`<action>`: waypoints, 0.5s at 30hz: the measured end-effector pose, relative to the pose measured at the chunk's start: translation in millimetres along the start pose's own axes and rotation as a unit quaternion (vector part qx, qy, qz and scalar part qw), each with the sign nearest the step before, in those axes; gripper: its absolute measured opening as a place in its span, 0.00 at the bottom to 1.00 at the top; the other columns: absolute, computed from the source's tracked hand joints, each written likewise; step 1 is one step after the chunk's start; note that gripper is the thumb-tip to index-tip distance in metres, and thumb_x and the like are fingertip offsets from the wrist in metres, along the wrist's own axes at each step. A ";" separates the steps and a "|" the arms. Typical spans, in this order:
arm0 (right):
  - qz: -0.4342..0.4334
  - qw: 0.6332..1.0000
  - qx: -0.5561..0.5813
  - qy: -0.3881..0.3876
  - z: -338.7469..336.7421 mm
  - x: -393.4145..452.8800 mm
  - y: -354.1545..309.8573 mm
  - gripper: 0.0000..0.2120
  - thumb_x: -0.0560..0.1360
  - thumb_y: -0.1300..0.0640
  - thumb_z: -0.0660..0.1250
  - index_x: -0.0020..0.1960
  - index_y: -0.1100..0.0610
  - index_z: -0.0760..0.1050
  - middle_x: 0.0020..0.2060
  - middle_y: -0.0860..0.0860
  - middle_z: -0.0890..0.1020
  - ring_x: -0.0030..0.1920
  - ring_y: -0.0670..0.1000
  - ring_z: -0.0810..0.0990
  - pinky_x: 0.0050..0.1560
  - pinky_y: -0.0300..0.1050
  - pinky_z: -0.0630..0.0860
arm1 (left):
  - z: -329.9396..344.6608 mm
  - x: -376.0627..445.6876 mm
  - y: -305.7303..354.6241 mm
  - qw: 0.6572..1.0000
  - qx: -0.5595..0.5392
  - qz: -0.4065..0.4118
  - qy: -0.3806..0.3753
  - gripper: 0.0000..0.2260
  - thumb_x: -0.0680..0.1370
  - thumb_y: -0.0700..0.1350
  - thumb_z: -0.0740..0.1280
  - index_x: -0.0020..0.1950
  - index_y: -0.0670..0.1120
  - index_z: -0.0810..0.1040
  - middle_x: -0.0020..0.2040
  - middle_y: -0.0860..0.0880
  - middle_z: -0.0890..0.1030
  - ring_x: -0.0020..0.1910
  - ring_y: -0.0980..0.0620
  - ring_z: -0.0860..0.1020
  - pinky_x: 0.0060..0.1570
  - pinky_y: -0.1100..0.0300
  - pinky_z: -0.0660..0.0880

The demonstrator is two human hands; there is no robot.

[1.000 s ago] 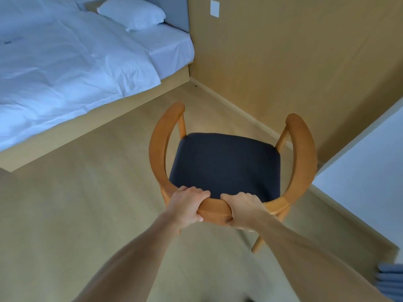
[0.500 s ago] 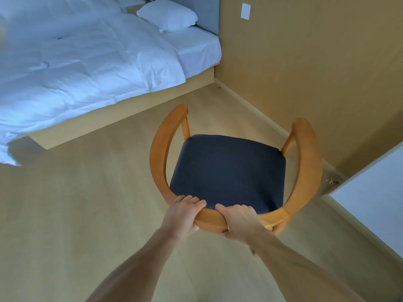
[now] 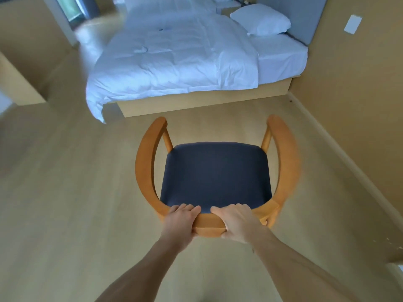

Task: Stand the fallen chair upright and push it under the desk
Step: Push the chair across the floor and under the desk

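The chair (image 3: 216,173) stands upright in the middle of the head view, with a curved orange wooden back and arms and a dark blue-grey seat. Its open front faces the bed. My left hand (image 3: 182,222) grips the top of the backrest from behind. My right hand (image 3: 237,223) grips the same rail just to the right, with a short stretch of wood showing between the two. Most of the chair legs are hidden under the seat. No desk top is plainly visible.
A bed (image 3: 178,55) with a white duvet and a pillow (image 3: 261,19) stands just beyond the chair. A tan wall (image 3: 349,88) with a baseboard runs along the right. A wooden panel (image 3: 19,83) stands at far left. Wood floor (image 3: 65,192) spreads to the left.
The chair and my view have swung to the left. The bed now lies straight ahead of the chair, and the white surface at the right has left the view. Both hands keep their grip.
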State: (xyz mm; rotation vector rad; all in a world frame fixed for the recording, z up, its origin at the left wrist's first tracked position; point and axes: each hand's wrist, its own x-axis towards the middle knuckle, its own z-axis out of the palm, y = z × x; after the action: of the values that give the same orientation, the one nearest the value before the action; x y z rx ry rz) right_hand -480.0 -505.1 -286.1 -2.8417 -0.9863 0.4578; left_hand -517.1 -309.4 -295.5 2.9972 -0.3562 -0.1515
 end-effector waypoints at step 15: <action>-0.185 0.978 -0.081 -0.044 -37.6 184.8 -87.9 0.28 0.69 0.45 0.76 0.64 0.46 0.67 0.56 0.49 0.81 0.52 0.54 0.81 0.55 0.53 0.75 | -10.6 -17.4 -141.2 0.968 -0.036 -0.243 0.042 0.18 0.69 0.48 0.76 0.48 0.56 0.68 0.45 0.55 0.78 0.44 0.54 0.72 0.58 0.54 0.69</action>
State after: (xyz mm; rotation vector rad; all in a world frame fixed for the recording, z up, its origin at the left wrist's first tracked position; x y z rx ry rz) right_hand -382.3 -321.5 -279.5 -2.6941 -1.5981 0.4842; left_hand -500.7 -167.8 -301.9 2.9428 0.3908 -0.0750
